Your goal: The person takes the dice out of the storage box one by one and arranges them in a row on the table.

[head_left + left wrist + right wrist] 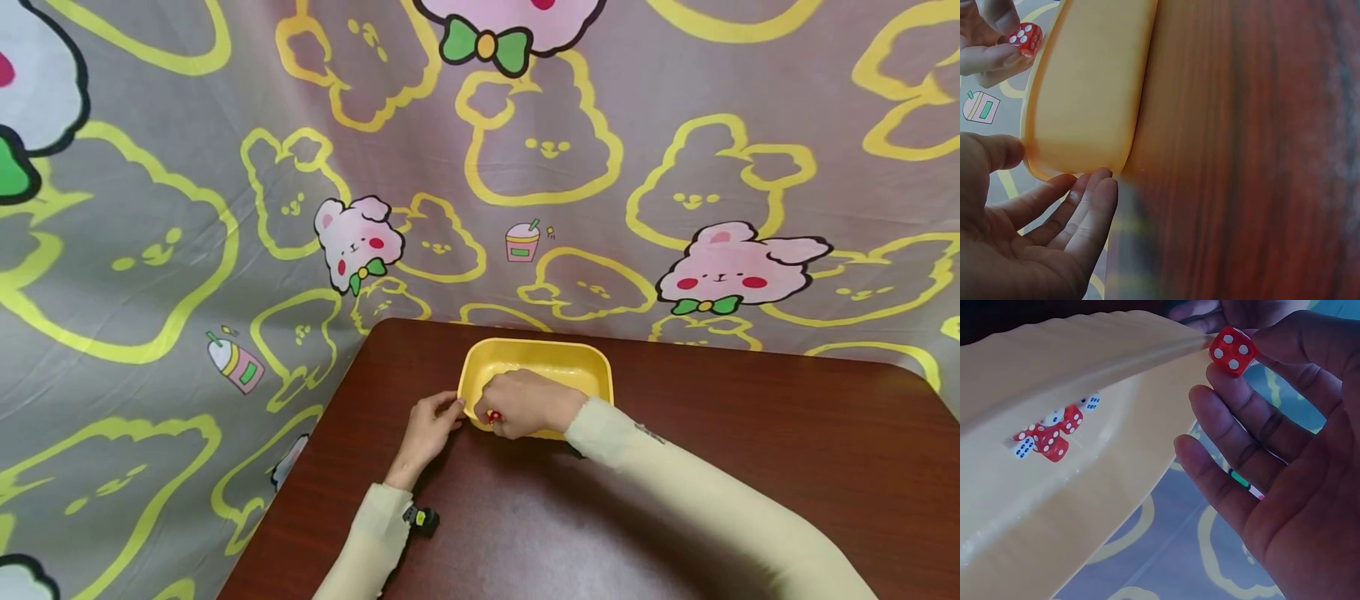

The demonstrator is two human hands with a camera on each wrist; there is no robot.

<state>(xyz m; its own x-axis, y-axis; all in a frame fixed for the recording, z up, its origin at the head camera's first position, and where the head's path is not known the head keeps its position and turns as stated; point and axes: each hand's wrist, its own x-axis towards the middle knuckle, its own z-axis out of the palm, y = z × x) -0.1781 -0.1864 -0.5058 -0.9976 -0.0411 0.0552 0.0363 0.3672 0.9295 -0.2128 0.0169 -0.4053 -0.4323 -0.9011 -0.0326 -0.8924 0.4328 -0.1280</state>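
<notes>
My right hand [521, 402] pinches a red die [1233, 351] with white dots between thumb and forefinger, its other fingers spread. In the head view that hand is over the near left part of a yellow plastic box [540, 348]. My left hand [427, 433] is at the box's left end. In the left wrist view its thumb meets the rim and its nearly straight fingers rest along the outer wall. Inside the box, the right wrist view shows a small cluster of red dice [1047, 439] and white dice with blue dots [1023, 448].
The box stands near the back edge of a dark brown wooden table [712, 417]. Behind and left of the table hangs a grey cloth [585, 225] with cartoon prints. A black wrist camera [423, 520] is strapped on the left wrist.
</notes>
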